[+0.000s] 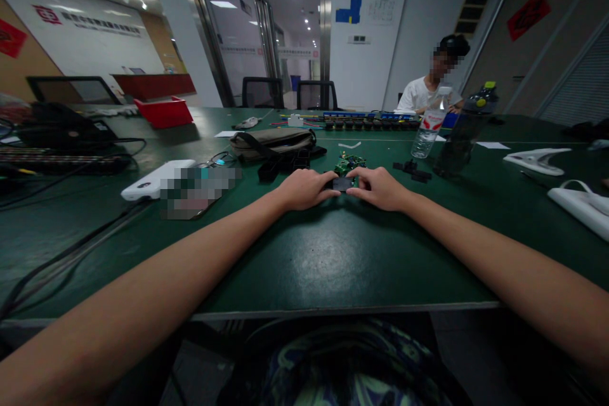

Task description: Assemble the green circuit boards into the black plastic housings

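Between my two hands is a small black rectangular plastic piece (342, 184), with a bit of green at its right end. The fingers of my left hand (304, 189) close on its left side, and my right hand (380, 189) pinches its right side. Just behind the piece lies a small heap of green circuit boards (349, 163). To the right of my right hand are several loose black plastic parts (413, 171). More black parts (285, 163) lie beyond my left hand, beside a grey-brown pouch (266, 143).
A water bottle (431, 124) and a dark bottle (461, 136) stand at the right. White devices (583, 206) lie at the far right. On the left are a white power bank (159, 179), cables (71, 257) and a red bin (164, 112). A person (423, 92) sits across the green table (323, 266).
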Demonstrator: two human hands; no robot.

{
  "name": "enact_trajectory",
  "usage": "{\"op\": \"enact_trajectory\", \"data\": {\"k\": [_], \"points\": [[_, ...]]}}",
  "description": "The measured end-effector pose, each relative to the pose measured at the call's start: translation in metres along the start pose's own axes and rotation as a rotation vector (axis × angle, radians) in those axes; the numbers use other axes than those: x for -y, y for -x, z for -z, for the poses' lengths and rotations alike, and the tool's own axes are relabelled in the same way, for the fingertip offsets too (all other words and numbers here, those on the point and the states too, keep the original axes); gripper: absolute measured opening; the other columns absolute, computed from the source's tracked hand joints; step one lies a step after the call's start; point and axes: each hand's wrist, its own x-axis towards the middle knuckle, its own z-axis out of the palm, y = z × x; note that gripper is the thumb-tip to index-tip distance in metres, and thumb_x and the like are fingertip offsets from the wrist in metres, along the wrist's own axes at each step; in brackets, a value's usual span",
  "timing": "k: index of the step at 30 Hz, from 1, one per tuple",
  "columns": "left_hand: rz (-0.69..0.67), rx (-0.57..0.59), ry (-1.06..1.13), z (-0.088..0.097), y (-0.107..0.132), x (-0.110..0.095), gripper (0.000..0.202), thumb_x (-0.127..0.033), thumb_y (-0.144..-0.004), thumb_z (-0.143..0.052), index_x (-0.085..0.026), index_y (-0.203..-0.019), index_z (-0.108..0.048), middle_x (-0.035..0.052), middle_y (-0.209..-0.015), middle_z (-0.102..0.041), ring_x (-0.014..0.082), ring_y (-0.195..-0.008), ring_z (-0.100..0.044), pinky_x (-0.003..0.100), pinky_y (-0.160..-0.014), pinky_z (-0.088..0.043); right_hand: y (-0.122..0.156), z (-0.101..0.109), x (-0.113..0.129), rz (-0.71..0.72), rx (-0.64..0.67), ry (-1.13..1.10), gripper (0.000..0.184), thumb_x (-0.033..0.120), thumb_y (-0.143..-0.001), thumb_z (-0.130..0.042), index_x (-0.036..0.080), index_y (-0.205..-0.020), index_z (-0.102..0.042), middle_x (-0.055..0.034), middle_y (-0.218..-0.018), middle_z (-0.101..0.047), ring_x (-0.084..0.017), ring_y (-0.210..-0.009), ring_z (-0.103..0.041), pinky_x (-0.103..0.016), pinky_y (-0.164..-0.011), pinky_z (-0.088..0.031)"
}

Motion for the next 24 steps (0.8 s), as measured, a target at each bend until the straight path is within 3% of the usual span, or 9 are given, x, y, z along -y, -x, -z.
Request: {"op": "enact_trajectory", "data": {"k": [24], "points": [[-0.012,0.015,-0.005,0.0018,0.0001,0.0005,0.055,-0.060,-0.100,-0.036,-0.021,-0.133,-0.056,0.0096,-0.093,-0.076,0.0277,-0.085,-0.073,0.031,-0.068,-0.047,-0.0001,-0.0006,-0.0017,0.005,0.007,0.030,0.023,0.027,-0.085,-0.071,0.015,-0.104,-0.067,0.0055,-0.061,-0.057,-0.011,-0.053,-0.047,-0.024,-0.060,-0.033]]}}
